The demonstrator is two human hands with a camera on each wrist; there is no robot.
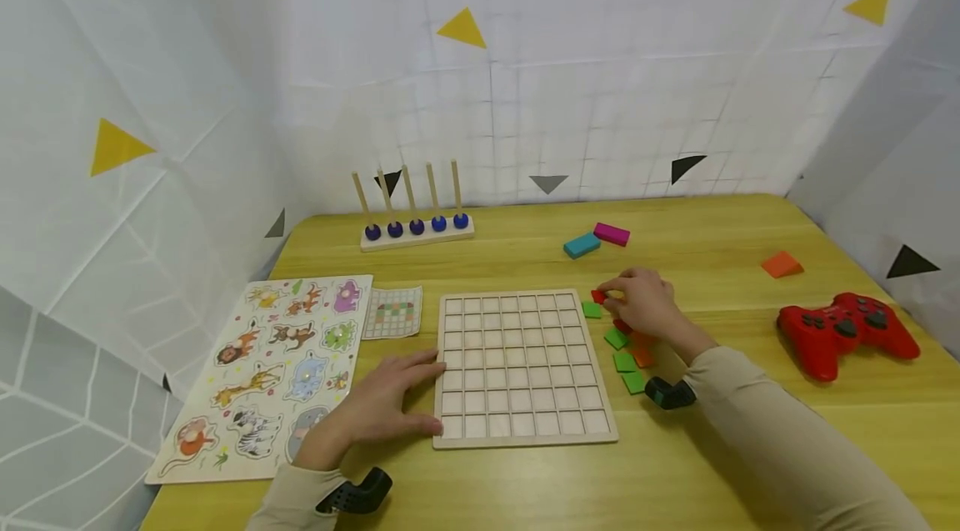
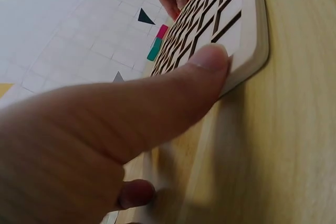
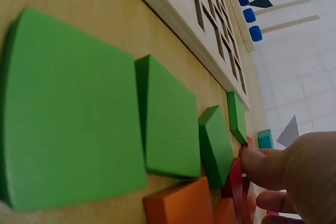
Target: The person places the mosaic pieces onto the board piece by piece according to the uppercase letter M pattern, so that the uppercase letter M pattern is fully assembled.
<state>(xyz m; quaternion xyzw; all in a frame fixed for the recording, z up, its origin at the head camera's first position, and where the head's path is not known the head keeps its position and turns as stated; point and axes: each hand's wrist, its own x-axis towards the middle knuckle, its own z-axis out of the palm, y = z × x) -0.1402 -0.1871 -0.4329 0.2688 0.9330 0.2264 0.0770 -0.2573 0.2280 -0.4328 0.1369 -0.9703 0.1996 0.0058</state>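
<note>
A wooden grid board [image 1: 525, 441] with square recesses lies in the middle of the table. At its left edge rests my left hand [image 1: 384, 399], fingers spread loosely; in the left wrist view its thumb [image 2: 210, 59] touches the board's corner. Beyond the board's right side, my right hand [image 1: 643, 303] pinches a small red square tile [image 1: 597, 296] between thumb and fingertips. Several green tiles [image 1: 625, 362] line the table beside the board. Orange tiles [image 1: 642, 356] and other red ones lie under and next to the right hand, partly hidden by it.
An animal peg puzzle [image 1: 258, 348] and a small pattern card [image 1: 393, 313] lie to the left. Behind stands a peg rack [image 1: 418, 237] with blue beads. Blue [image 1: 582, 245] and magenta blocks [image 1: 612, 234] lie at the back; a red game controller [image 1: 846, 331] and an orange piece [image 1: 782, 264] are at right.
</note>
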